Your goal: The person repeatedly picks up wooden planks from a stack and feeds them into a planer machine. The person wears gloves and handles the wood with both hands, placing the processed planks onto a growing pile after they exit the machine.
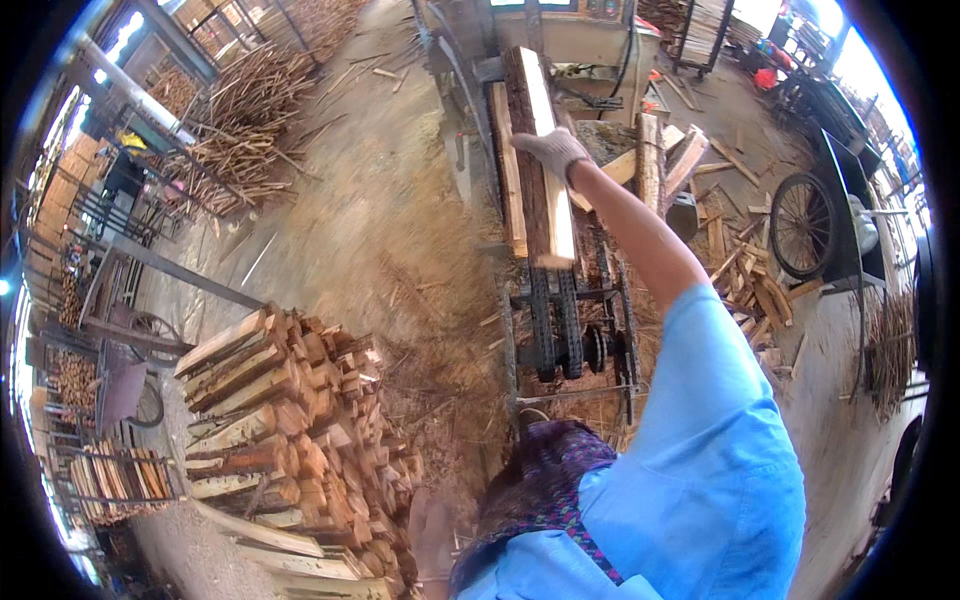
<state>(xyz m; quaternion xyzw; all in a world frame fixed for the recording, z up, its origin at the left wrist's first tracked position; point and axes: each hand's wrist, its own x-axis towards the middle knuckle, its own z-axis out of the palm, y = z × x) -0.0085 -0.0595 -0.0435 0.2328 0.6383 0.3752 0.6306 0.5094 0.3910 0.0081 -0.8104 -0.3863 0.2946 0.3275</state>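
Observation:
My right hand (553, 150), in a pale knitted glove, lies across a long split log (543, 215) with bark on top and a pale sawn face on its right. The thumb is over the bark and the fingers reach to the far right side, partly hidden. The log lies lengthwise over a metal-framed conveyor with dark chains (555, 325). Close along its left side runs another long piece of wood (509, 180). My left hand is not visible.
Left of me stands a large stack of split wood (300, 420). A machine (575, 40) is beyond the conveyor. To the right are loose offcuts (765, 295), short timbers (650, 160) and a cart with a spoked wheel (803, 226). Thin sticks (240, 120) are heaped far left.

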